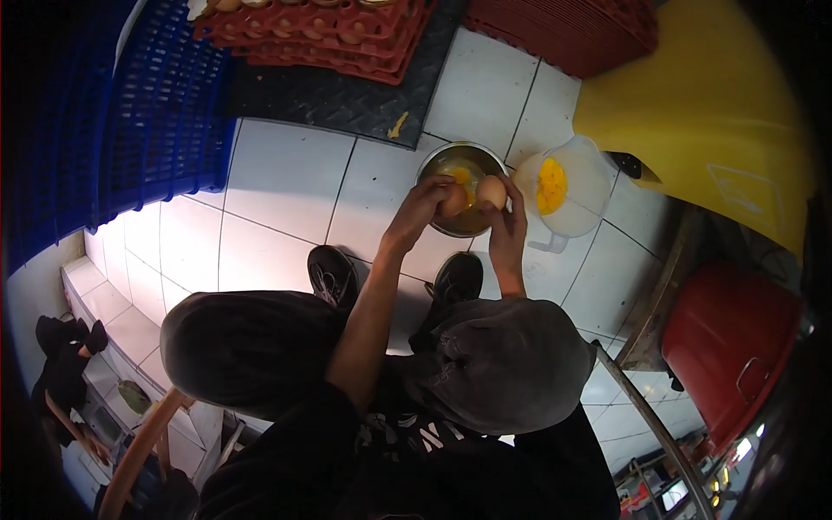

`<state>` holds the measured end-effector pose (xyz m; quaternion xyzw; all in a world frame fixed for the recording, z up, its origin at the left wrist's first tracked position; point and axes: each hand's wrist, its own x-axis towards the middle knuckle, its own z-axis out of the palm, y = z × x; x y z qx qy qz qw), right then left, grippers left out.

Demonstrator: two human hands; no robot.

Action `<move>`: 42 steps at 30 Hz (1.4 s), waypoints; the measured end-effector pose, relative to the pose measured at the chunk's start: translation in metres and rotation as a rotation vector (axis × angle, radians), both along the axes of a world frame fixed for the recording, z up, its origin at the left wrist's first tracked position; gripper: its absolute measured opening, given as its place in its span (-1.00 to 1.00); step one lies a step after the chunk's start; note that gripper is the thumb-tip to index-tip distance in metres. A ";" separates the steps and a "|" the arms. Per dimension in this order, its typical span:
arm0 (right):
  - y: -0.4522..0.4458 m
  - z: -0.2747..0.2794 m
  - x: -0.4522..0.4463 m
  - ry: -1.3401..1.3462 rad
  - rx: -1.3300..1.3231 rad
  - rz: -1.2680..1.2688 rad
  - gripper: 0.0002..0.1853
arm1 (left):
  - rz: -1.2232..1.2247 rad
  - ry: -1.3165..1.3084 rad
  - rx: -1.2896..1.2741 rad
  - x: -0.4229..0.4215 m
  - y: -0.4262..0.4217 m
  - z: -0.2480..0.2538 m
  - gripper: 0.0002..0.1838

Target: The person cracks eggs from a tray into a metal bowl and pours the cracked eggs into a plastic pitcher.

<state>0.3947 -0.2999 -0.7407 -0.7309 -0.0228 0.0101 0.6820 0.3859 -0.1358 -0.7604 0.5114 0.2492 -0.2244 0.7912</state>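
Over a steel bowl on the floor, my left hand closes around a brown eggshell. Another brown eggshell is gripped in the fingers of my right hand, a short way to the right. Whether each is a half or a whole egg, I cannot tell. Yellow yolk and clear liquid show in the bowl between the hands. Beside my right hand stands a translucent plastic jug with several yolks in it, its handle towards me.
Red egg trays with eggs stand on a black mat at the back. Stacked red trays and a yellow container lie right of them. Blue crates are left, a red bucket right. Another person is at far left.
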 end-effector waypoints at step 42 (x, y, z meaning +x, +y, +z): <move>-0.004 0.011 0.020 -0.042 -0.793 0.227 -0.55 | -0.173 -0.323 1.029 -0.001 0.002 0.031 -0.47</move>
